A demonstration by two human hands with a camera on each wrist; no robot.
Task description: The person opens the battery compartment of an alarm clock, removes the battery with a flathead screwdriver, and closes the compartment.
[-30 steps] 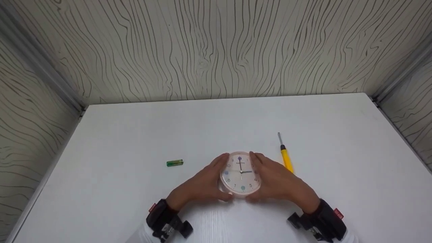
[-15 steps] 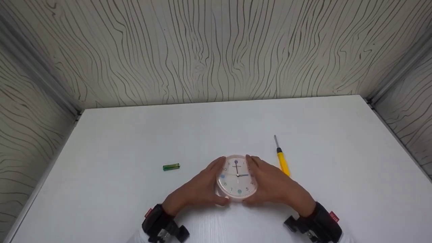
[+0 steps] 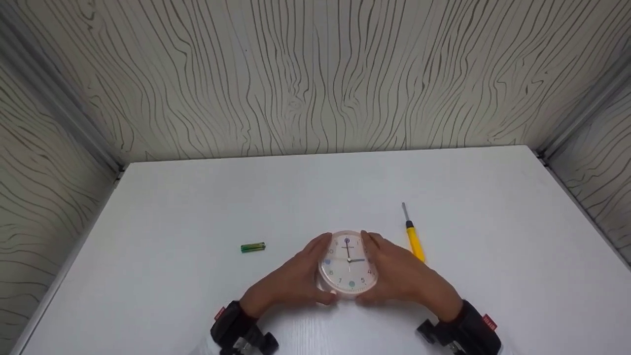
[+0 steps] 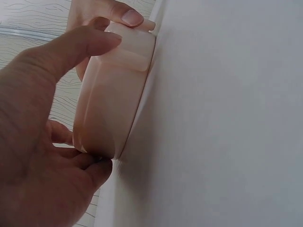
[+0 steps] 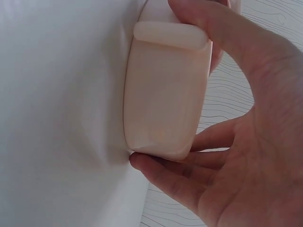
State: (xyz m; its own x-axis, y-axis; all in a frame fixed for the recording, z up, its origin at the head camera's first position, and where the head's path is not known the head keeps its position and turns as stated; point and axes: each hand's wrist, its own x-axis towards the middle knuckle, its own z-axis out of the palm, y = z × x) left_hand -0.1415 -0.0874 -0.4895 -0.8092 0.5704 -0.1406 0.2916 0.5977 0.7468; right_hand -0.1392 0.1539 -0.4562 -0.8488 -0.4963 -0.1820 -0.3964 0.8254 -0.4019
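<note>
A round pale pink alarm clock point(image 3: 348, 271) lies face up on the white table, its dial numbered and its hands near three o'clock. My left hand point(image 3: 301, 275) grips its left side, thumb at the near edge and fingers at the far edge. On the opposite side my right hand point(image 3: 398, 270) holds it the same way. Both wrist views show the clock's smooth pink casing point(image 4: 113, 99) from the side, back against the tabletop. In the right wrist view the thumb lies by a rounded bar-like foot point(image 5: 170, 35) on the casing.
Green batteries point(image 3: 253, 247), seemingly a pair side by side, lie left of the clock. To the right is a screwdriver point(image 3: 415, 241) with a yellow handle, its tip pointing away. A wood-grain patterned wall point(image 3: 315, 79) rises behind the white table point(image 3: 187, 212).
The head view shifts slightly, so everything sits a little lower in the picture. Both hands keep the same hold on the clock, and the batteries and screwdriver stay put.
</note>
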